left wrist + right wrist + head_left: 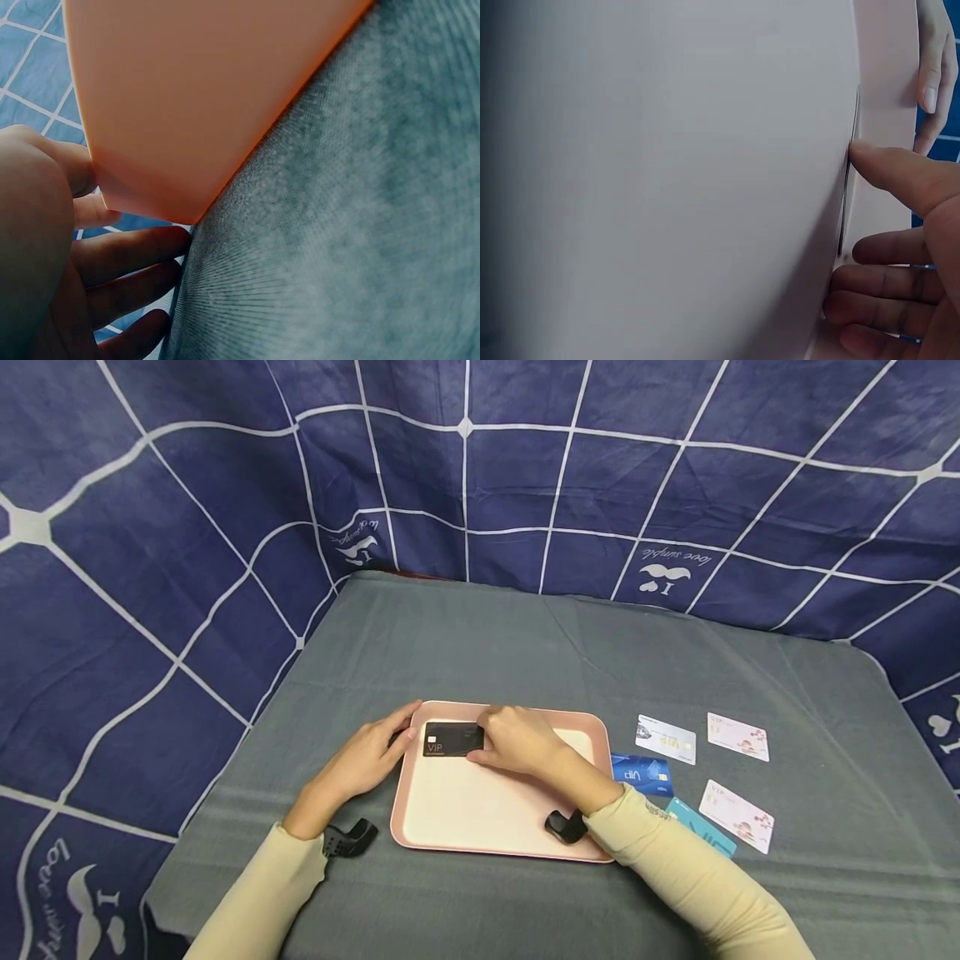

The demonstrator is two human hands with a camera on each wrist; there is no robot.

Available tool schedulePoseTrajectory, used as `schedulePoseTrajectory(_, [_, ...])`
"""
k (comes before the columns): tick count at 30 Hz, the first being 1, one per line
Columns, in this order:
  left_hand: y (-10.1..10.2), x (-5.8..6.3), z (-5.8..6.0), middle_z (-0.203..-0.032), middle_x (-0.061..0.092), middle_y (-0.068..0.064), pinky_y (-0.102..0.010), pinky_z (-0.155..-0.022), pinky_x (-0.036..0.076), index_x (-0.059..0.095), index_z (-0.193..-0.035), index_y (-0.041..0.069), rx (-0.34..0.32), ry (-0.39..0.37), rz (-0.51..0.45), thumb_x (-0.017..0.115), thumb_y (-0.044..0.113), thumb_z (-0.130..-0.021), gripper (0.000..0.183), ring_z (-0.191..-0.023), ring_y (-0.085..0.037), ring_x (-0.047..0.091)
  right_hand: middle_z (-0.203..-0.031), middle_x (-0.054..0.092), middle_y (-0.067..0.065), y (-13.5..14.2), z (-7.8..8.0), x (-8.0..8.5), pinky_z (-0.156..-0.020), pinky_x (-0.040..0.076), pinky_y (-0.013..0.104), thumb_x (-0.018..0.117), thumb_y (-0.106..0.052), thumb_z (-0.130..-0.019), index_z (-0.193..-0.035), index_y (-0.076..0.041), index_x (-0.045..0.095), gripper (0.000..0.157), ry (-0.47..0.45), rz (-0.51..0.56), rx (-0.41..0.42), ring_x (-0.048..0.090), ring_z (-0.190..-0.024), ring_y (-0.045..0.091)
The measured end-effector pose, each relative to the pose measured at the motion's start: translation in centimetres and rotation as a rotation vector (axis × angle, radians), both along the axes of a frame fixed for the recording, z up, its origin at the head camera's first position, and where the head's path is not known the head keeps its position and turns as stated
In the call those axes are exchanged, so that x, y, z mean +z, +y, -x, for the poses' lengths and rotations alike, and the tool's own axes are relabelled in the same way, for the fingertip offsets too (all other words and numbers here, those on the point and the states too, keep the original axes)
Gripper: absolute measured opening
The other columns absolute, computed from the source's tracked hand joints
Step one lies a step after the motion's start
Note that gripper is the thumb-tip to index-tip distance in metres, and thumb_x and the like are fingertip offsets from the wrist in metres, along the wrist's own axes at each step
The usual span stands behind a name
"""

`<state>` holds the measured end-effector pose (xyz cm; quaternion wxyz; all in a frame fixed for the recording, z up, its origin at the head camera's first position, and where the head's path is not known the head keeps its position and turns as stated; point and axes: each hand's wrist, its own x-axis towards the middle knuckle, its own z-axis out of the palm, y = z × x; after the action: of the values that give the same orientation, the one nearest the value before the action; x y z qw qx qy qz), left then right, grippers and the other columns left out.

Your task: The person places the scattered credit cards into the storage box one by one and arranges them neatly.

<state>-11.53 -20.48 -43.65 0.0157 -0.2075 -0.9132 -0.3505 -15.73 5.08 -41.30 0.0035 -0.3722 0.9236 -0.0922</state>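
A black VIP card [447,740] lies near the upper left of a pink tray [442,810] with a pale inner floor. My right hand [522,741] reaches across the tray and pinches the card's right end, thumb at the near long edge and fingers at the far one. From the right wrist the card [847,187] appears edge-on, with the thumb against it. My left hand [367,753] touches the tray's far left corner with thumb and index finger; in the left wrist view its other fingers hang loosely beside the tray wall [165,202].
Right of the tray lie a blue card [643,774], a white card [666,740], a teal card [703,828] partly behind my sleeve, and two pink floral cards [738,737] [737,816]. A grey cloth [465,643] covers the table; blue checked fabric [525,477] hangs behind.
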Motion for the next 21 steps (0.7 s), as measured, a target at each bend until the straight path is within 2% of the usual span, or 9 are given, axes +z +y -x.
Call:
schedulePoseTrajectory(3, [0.0, -0.02, 0.0, -0.126, 0.062, -0.025, -0.053, -0.095, 0.048, 0.045, -0.147, 0.0, 0.0, -0.003, 0.003, 0.05, 0.019, -0.105, 0.046, -0.116, -0.037, 0.06, -0.08, 0.061, -0.003, 0.05, -0.09, 0.03, -0.058, 0.053, 0.039, 0.079, -0.046, -0.081, -0.086, -0.013, 0.068, 0.036, 0.005, -0.003, -0.004, 0.059, -0.064, 0.017])
schedulePoseTrajectory(13, [-0.01, -0.07, 0.09, -0.133, 0.058, -0.024, -0.053, -0.098, 0.046, 0.044, -0.147, 0.0, -0.003, 0.001, 0.002, 0.049, 0.02, -0.106, 0.046, -0.121, -0.038, 0.057, -0.076, 0.059, -0.002, 0.05, -0.07, -0.13, -0.052, 0.052, 0.038, 0.076, -0.047, -0.084, -0.061, -0.019, 0.057, 0.041, 0.076, -0.021, 0.025, 0.059, -0.056, 0.017])
schedulePoseTrajectory(17, [-0.02, -0.09, 0.07, -0.13, 0.06, -0.025, -0.053, -0.096, 0.047, 0.044, -0.147, 0.0, 0.001, 0.004, 0.006, 0.049, 0.019, -0.106, 0.046, -0.119, -0.038, 0.059, -0.075, 0.059, -0.001, 0.01, -0.14, -0.19, -0.051, 0.052, 0.039, 0.075, -0.048, -0.084, -0.058, -0.019, 0.057, 0.043, 0.08, -0.028, 0.029, 0.059, -0.056, 0.018])
schedulePoseTrajectory(21, [-0.01, -0.09, 0.03, -0.128, 0.061, -0.024, -0.053, -0.096, 0.047, 0.045, -0.147, 0.0, 0.003, 0.005, 0.01, 0.049, 0.019, -0.106, 0.045, -0.118, -0.037, 0.059, -0.076, 0.059, -0.001, 0.01, -0.28, -0.11, -0.052, 0.052, 0.039, 0.075, -0.05, -0.084, -0.062, -0.018, 0.058, 0.042, 0.057, -0.03, 0.018, 0.058, -0.057, 0.017])
